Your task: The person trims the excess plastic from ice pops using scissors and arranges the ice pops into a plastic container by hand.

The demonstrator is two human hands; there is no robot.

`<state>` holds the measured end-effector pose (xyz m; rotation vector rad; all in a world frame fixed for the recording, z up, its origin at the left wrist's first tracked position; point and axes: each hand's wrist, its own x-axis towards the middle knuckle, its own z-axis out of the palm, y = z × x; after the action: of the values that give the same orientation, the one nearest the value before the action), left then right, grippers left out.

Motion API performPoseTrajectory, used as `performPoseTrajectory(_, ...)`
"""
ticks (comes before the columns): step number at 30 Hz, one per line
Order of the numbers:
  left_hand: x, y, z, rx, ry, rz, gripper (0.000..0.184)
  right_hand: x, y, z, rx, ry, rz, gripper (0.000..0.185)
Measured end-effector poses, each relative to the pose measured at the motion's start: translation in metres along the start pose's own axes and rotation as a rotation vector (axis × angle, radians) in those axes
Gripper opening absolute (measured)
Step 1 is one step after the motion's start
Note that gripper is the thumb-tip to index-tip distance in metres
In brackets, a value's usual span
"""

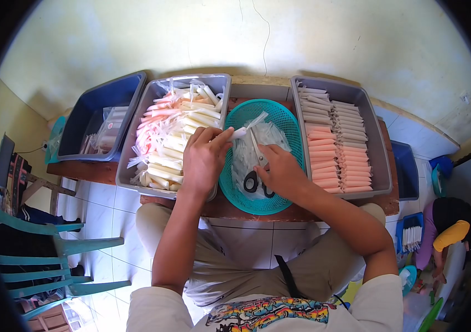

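My left hand (205,152) is closed on a white ice pop tube (239,133), its clear plastic end sticking out to the upper right. My right hand (282,166) grips scissors (258,155) with black handles, the blades pointing up beside that plastic end. Whether the blades touch it I cannot tell. Beneath both hands stands a teal mesh basket (230,191) with clear plastic scraps (271,135) inside. Left of it, a grey tub (126,174) holds a loose heap of pink and cream tubes (194,119).
On the right, another grey tub (386,177) holds stacked rows of trimmed-looking tubes (324,149), greyish and peach. A dark blue tub (69,130) sits far left. A green chair (30,260) stands at lower left. Another person (451,235) bends over items at far right.
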<state>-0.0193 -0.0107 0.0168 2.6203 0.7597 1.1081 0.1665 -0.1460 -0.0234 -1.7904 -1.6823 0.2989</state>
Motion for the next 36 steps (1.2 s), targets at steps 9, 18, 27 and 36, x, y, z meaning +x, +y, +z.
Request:
performPoseTrajectory(9, -0.004, 0.002, 0.007, -0.031, 0.01, 0.035, 0.035, -0.001, -0.015, 0.031, -0.214, -0.256, 0.291, 0.081)
performPoseTrajectory(18, -0.004, -0.001, 0.009, -0.018, 0.034, 0.055, 0.034, 0.0, 0.013, 0.043, -0.156, -0.241, 0.302, 0.094)
performPoseTrajectory(27, -0.003, -0.004, 0.008, -0.008, 0.106, 0.062, 0.036, 0.006, -0.002, -0.012, 0.209, -0.278, 0.379, 0.058)
performPoseTrajectory(36, 0.001, -0.009, 0.005, 0.012, 0.181, -0.02, 0.034, -0.012, -0.014, -0.04, 0.432, -0.333, 0.413, 0.093)
